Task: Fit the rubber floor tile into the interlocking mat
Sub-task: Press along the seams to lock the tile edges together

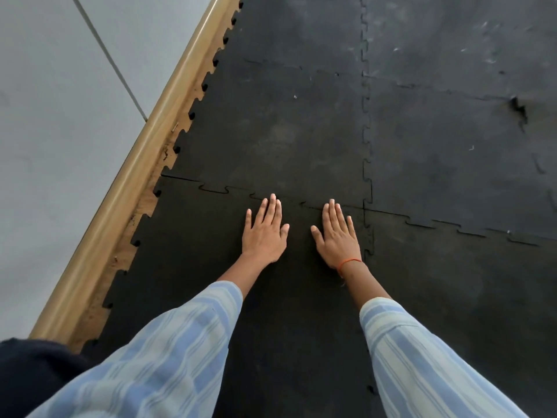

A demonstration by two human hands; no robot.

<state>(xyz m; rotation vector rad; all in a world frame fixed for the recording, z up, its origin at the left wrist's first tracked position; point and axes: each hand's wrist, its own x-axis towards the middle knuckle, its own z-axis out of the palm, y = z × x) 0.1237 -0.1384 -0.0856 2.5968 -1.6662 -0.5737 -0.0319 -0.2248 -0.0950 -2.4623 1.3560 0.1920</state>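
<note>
At the tile's [241, 297] twelve-o'clock seam, left hand [265, 233] and right hand [337, 236] lie flat, open, gripping nothing, likely pressing tabs into the mat [286, 131].

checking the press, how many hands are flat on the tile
2. The left hand and right hand lie side by side, palms down, on the near tile, fingertips at its far seam.

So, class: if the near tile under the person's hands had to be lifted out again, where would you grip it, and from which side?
Probably the rubber tile at its toothed left edge, coming from the wooden skirting side. There the tabs lie free over bare floor, so fingers could hook under them. The far seam and right seam are locked into neighbouring tiles. Both the left hand and right hand lie flat on top.
</note>
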